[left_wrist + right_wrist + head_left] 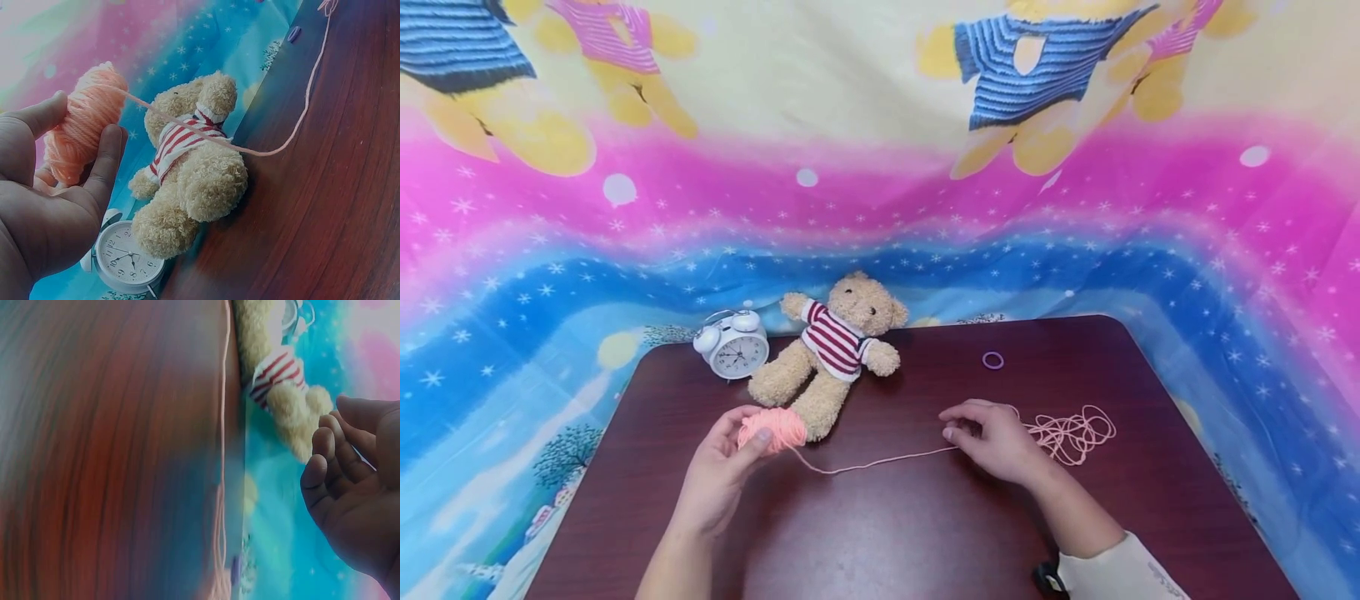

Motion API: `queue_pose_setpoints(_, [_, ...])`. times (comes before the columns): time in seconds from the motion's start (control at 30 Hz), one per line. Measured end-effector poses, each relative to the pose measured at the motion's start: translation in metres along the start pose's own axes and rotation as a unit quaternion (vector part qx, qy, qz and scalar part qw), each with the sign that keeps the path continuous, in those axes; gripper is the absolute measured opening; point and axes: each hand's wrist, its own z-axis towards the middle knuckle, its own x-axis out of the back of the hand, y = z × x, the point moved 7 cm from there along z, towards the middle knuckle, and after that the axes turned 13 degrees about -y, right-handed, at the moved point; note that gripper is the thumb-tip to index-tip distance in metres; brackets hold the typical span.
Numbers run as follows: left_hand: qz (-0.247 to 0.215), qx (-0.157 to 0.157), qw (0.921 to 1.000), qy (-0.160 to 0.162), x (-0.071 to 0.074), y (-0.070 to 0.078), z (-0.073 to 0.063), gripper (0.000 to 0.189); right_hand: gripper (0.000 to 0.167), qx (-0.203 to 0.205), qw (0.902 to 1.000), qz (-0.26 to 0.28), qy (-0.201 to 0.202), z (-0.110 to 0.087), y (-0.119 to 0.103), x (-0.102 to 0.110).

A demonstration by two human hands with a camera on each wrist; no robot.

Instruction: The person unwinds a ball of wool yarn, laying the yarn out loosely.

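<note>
My left hand [726, 467] holds a small wound ball of peach yarn [772, 429] between thumb and fingers, by the teddy bear's foot. In the left wrist view the yarn ball [87, 122] sits upright in the fingertips, and one strand [281, 150] hangs away from it. That strand [880, 461] runs right across the dark table toward a loose tangle of yarn [1075, 433]. Over the strand, beside the tangle, is my right hand [996, 440], its fingers loosely bent. The right wrist view shows nothing held in the right hand [350, 481]; the strand [223, 412] passes apart from it.
A teddy bear [835, 342] in a red-and-white striped shirt lies at the table's back edge. Left of it stands a white twin-bell alarm clock [737, 350]. A purple ring [993, 360] lies back right. Printed curtains [865, 192] surround the brown table [850, 533].
</note>
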Motion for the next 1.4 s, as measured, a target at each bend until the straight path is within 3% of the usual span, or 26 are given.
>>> queue_pose_setpoints(0.53, [0.015,0.009,0.9992,0.035,-0.014,-0.008,0.005,0.051,0.017,0.063,0.9948,0.063,-0.05,0.033,-0.054,-0.06])
queue_pose_setpoints(0.8, [0.014,0.02,0.9982,0.055,-0.018,-0.01,0.006,0.044,0.019,0.088,0.9882,0.102,-0.073,0.044,-0.078,-0.085])
queue_pose_setpoints(1.17, [0.036,0.018,0.999,0.019,-0.027,-0.011,0.008,0.047,0.031,0.097,0.9847,0.124,-0.075,0.055,-0.099,-0.111])
queue_pose_setpoints(1.4, [0.051,0.02,0.9984,0.013,-0.03,-0.011,0.008,0.051,0.021,0.076,0.9847,0.142,-0.066,0.059,-0.103,-0.119])
